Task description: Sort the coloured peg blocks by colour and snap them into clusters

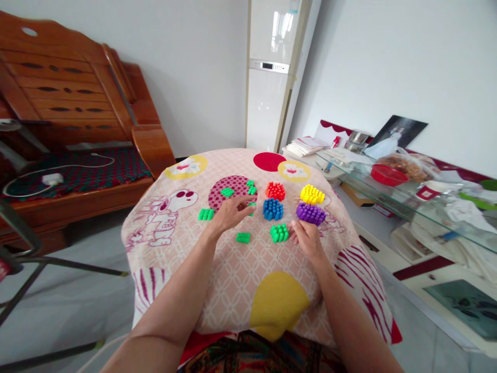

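Note:
My left hand (pixel 232 211) reaches over a patterned cloth (pixel 217 259), its fingers closing round a small green toy block (pixel 252 207). My right hand (pixel 306 235) rests on the cloth with fingers curled, touching the side of a green stack of blocks (pixel 279 232). Just beyond lie a blue stack (pixel 273 209), a red stack (pixel 275 190), a yellow stack (pixel 312 194) and a purple stack (pixel 310 213). Loose green blocks lie scattered: one (pixel 243 237) near my left wrist, one (pixel 206 214) to the left, others (pixel 227 192) farther back.
A wooden bench (pixel 77 103) with a white cable stands at the left. A tall white appliance (pixel 272 72) stands against the back wall. At the right a glass shelf (pixel 407 202) carries a red bowl, papers and a photo. Metal chair legs (pixel 58 261) lie at lower left.

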### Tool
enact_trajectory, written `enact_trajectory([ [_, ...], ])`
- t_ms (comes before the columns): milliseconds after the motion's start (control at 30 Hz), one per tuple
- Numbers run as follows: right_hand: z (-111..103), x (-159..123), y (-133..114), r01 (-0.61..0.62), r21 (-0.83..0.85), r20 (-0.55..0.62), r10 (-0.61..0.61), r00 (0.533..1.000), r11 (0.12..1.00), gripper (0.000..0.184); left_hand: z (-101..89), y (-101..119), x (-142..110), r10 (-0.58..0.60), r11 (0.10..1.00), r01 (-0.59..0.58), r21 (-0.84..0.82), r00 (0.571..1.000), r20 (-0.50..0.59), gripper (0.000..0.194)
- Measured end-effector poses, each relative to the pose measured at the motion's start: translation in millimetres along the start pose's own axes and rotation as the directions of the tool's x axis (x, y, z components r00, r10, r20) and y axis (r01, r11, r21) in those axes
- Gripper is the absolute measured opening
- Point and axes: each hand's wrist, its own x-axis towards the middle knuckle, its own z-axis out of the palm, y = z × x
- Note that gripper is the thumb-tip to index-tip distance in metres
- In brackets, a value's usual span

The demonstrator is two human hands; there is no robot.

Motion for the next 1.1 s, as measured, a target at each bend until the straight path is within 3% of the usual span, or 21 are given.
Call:
enact_trajectory([
  [100, 0, 0, 3, 0.005, -0.002, 0.002, -0.005, 1.0, 1.0, 0.051, 11.5, 14, -3, 0.11, 0.984, -0.081, -0.158, 0.975, 0.19, 0.042],
  [167, 0, 0, 3, 0.004, -0.003, 0.003, -0.004, 1.0, 1.0, 0.052, 19.0, 17, -4, 0.152, 0.975, -0.104, -0.195, 0.957, 0.248, 0.039],
  [633, -1, -1, -1, -0.007, -0.005, 0.002, 0.007, 1.0, 1.0, 0.048, 43.9, 32, -14, 0.18, 0.979, -0.2, 0.03, 0.928, 0.326, 0.036],
  [733, -1, -1, 2, 0.0, -0.014, 0.005, 0.0, 1.0, 1.0, 0.049, 38.6, 26, -10, 0.199, 0.98, -0.197, -0.034, 0.944, 0.262, 0.041],
  [867, -2, -1, 1, 0.002, -0.006, 0.004, -0.002, 1.0, 1.0, 0.048, 18.8, 2, -1, 0.044, 0.998, -0.043, 0.053, 0.999, -0.026, 0.029],
  [933, -2, -1, -1, 0.003, -0.004, 0.0, -0.003, 1.0, 1.0, 0.046, 3.2, -16, 1, -0.077, 0.975, 0.113, 0.189, 0.98, -0.185, 0.027],
  [1000, -1, -2, -2, 0.005, -0.007, -0.002, -0.005, 1.0, 1.0, 0.046, -14.6, -35, -1, -0.2, 0.895, 0.296, 0.332, 0.935, -0.293, 0.032],
  [1100, -1, -1, -1, 0.008, -0.015, -0.002, -0.008, 1.0, 1.0, 0.047, -40.0, -61, -12, -0.358, 0.759, 0.471, 0.449, 0.878, -0.317, 0.047],
])
